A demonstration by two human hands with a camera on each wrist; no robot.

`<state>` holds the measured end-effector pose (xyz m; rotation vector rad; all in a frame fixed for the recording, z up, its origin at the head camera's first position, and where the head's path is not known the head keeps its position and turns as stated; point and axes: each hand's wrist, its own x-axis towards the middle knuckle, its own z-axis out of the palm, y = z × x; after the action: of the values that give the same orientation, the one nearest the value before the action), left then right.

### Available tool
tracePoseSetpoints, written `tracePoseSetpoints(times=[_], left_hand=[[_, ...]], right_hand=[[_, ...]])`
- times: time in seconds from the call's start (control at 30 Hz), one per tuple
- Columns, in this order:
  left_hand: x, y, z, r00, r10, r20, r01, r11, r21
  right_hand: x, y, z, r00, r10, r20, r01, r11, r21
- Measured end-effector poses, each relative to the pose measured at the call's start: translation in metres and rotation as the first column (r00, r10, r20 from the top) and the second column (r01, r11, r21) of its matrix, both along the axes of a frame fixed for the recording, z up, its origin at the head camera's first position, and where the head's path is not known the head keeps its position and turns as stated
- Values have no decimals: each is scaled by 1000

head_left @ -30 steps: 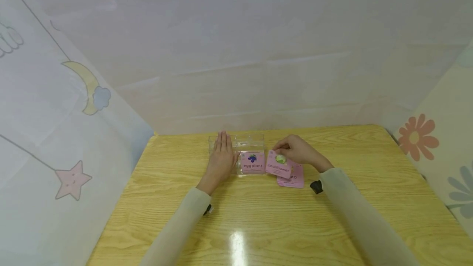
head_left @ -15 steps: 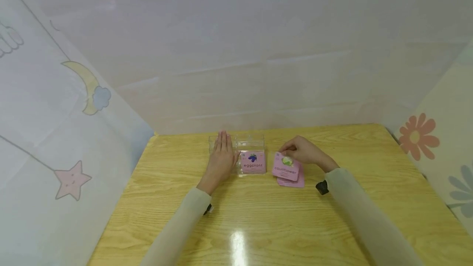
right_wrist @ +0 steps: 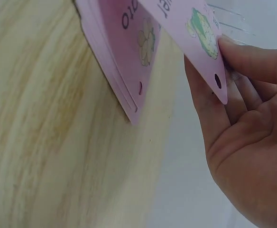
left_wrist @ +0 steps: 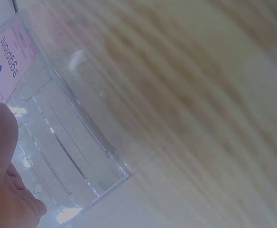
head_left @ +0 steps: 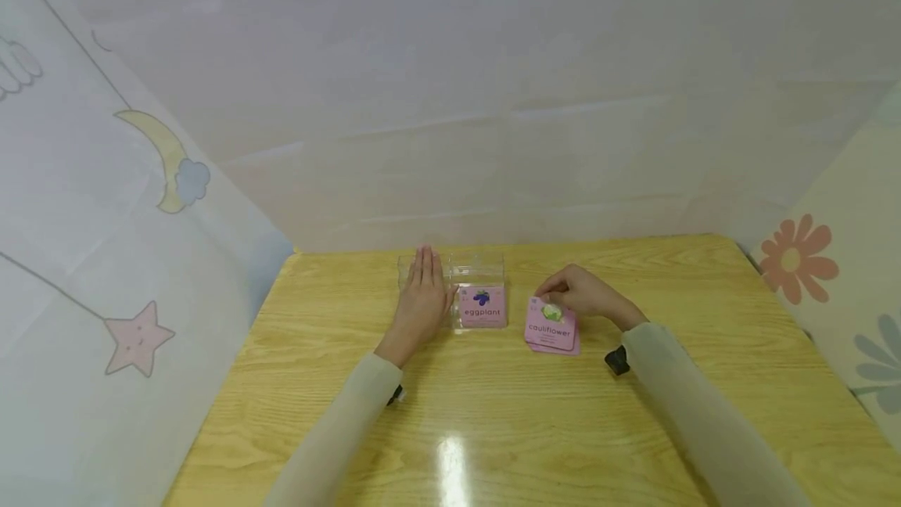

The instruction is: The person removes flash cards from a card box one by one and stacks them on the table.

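A pink cauliflower card is pinched between thumb and fingers of my right hand. In the right wrist view the cauliflower card stands tilted over a small stack of pink cards, whose top one ends in "ato". My left hand lies flat with straight fingers on the left part of a clear plastic box. Inside the box's right side sits a pink eggplant card. The left wrist view shows the clear box with the eggplant card beyond my thumb.
Both hands work on a wooden table near its far edge. A pale wall covering rises right behind it, and printed side panels stand left and right. A black strap shows at the right wrist.
My right hand has moved a little right and toward me with the cauliflower card, which now overlaps most of the card stack. The left hand and box have stayed in place.
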<state>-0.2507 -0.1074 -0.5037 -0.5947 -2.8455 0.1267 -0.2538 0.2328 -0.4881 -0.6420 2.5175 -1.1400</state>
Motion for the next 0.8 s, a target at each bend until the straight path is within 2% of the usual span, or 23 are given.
tracePoseSetpoints(times=[0.3, 0.47, 0.8], left_hand=[[1, 0, 4, 1000, -1, 27, 1, 1000, 19], [2, 0, 5, 1000, 2, 19, -2, 1000, 3], [0, -2, 2, 1000, -2, 7, 2, 1000, 7]], right_hand=[[-2, -1, -4, 1000, -9, 13, 9, 1000, 7], [-3, -1, -7, 1000, -20, 18, 19, 1000, 22], [-3, -2, -10, 995, -62, 78, 60, 998, 30]])
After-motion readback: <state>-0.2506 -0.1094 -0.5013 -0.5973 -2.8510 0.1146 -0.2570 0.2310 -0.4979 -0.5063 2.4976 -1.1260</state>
